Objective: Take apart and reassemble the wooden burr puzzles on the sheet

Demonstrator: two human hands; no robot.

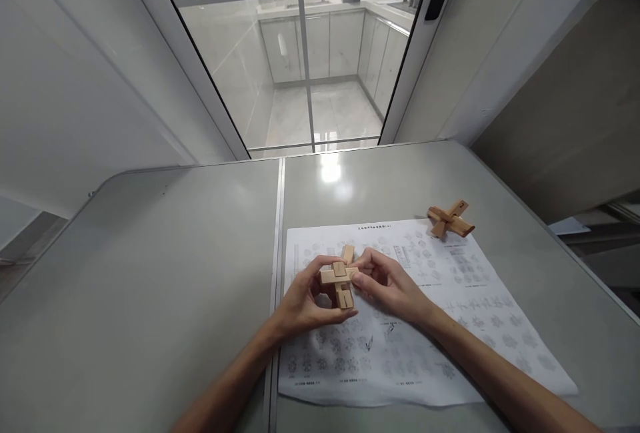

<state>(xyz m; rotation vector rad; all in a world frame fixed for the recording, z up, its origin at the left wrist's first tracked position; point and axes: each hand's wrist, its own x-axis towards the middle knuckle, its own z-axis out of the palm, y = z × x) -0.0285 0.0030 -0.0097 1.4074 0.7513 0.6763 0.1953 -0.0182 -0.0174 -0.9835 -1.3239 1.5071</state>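
Note:
Between both hands is a light wooden block puzzle (340,274) made of interlocking pieces, held above a printed sheet (415,366). My left hand (307,296) grips it from the left, with the thumb under its near end and the fingers curled over its far side. My right hand (387,279) pinches the right end of its crosswise piece between thumb and index finger. One piece sticks out at the far side, past the fingers. Small drawings and text cover the sheet.
A darker wooden puzzle (450,218) of crossed pieces rests at the sheet's far right corner. The grey table (200,253) has a metal seam (277,259) left of the sheet. Beyond the table's far edge stands a glass door (310,53).

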